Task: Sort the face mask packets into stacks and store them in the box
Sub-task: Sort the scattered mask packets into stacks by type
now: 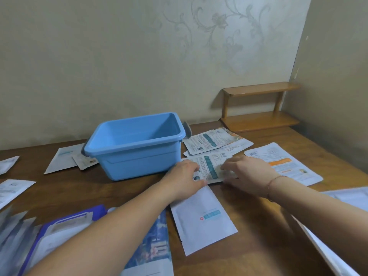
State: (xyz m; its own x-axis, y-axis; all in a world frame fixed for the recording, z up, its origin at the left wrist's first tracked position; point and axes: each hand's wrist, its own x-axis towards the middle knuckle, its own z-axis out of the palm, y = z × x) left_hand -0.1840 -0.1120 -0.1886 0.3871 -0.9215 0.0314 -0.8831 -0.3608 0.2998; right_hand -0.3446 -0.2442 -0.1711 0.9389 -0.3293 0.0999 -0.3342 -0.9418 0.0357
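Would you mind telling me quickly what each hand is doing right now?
Left hand: open, fingers pressing flat on the teal-striped packet.
Right hand: open, fingertips on the same packet's right edge; a real grip cannot be told.

One blue box (135,148) is sitting on the table. Three teal-striped packets (209,168) are lying beside it, with two orange-printed packets (282,164) nearby. One plain white packet (203,220) is lying nearer. More packets are crowding the edges, uncountable.
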